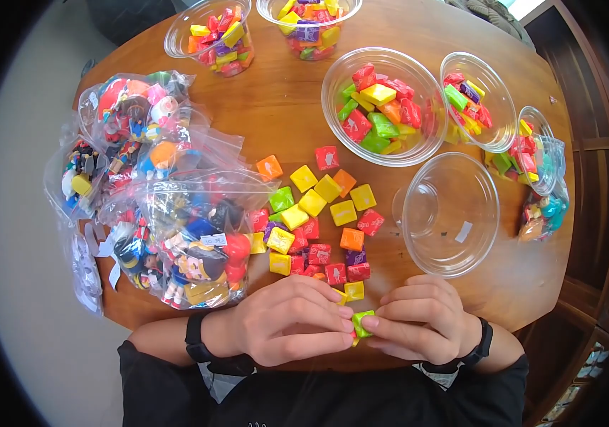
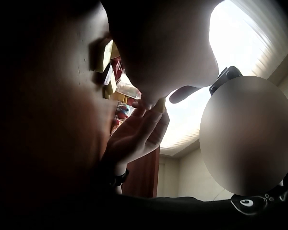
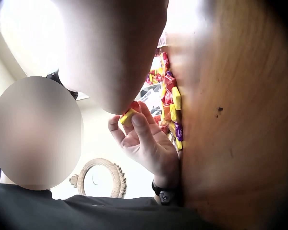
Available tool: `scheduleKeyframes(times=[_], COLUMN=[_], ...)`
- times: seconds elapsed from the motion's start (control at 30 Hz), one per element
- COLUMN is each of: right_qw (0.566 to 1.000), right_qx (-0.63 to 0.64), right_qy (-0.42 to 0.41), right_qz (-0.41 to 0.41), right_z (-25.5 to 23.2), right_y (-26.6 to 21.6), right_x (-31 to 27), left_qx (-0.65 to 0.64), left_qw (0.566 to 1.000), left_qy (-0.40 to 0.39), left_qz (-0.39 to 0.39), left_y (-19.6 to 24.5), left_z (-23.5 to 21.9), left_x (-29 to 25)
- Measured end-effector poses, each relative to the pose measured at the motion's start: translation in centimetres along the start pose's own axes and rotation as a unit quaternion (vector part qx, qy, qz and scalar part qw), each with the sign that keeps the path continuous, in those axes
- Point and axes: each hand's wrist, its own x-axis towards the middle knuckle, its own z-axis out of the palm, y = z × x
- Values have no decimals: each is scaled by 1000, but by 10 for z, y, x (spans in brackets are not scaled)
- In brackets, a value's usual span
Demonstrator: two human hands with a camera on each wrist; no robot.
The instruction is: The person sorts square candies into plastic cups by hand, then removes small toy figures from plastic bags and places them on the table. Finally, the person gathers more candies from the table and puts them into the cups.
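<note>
Both hands meet at the near edge of the round wooden table (image 1: 283, 114). My left hand (image 1: 343, 326) and right hand (image 1: 383, 325) pinch one small green-yellow wrapped candy (image 1: 362, 323) between their fingertips. The right wrist view shows the left hand's fingers (image 3: 139, 125) curled round the candy (image 3: 128, 117), with a bit of red beside it. In the left wrist view the right hand (image 2: 137, 134) reaches up to the same candy (image 2: 159, 104). Just beyond the hands lies a loose pile of red, yellow, orange, green and purple candies (image 1: 319, 220).
An empty clear bowl (image 1: 450, 213) stands to the right of the pile. Several clear bowls filled with candies (image 1: 383, 107) (image 1: 477, 99) (image 1: 215, 35) (image 1: 309, 21) line the far side, with smaller cups (image 1: 539, 153) at the right. Plastic bags of toy figures (image 1: 155, 192) cover the left.
</note>
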Motion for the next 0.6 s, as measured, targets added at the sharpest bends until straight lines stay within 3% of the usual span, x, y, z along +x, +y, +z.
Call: scheduleKeyframes(times=[0.33,0.6], right_qw=[999,999], right_qx=[43,29], right_qy=[-9,-11], right_qz=[0,-8], right_z=[6,4], right_y=[3,1], right_x=[0,1], left_qx=[-39,1], left_qw=[999,1000], left_qy=[27,-23], left_qz=[12,12], left_y=[-3,-3], left_z=[10,4], left_x=[-6,-1])
